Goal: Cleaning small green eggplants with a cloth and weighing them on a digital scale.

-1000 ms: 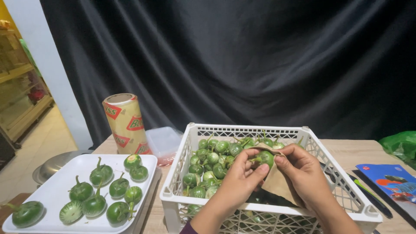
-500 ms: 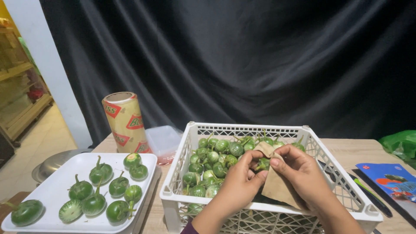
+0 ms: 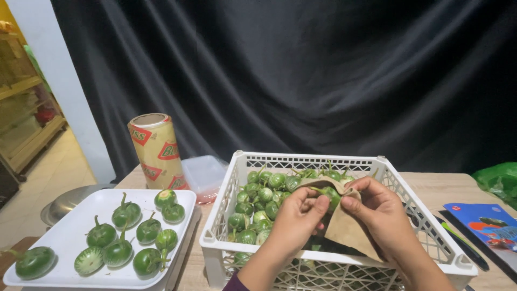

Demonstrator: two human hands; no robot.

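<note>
Over a white slatted crate [image 3: 431,226] holding several small round green eggplants [image 3: 257,202], my two hands work together. My left hand [image 3: 293,220] and my right hand [image 3: 379,213] both grip one green eggplant [image 3: 329,195] that is partly wrapped in a brown cloth [image 3: 350,231]. The cloth drapes down from my right hand into the crate. To the left, a white tray [image 3: 64,237] carries several more green eggplants [image 3: 125,214] with stems, one cut open.
A roll of cling film in a printed wrapper [image 3: 156,151] stands upright behind the tray, beside a clear plastic container [image 3: 203,173]. A metal bowl [image 3: 67,200] sits at far left. A blue booklet [image 3: 487,222], a pen and a green bag [image 3: 498,180] lie to the right.
My hands have sunk slightly and drawn closer together, with the brown cloth folded further over the eggplant between them.
</note>
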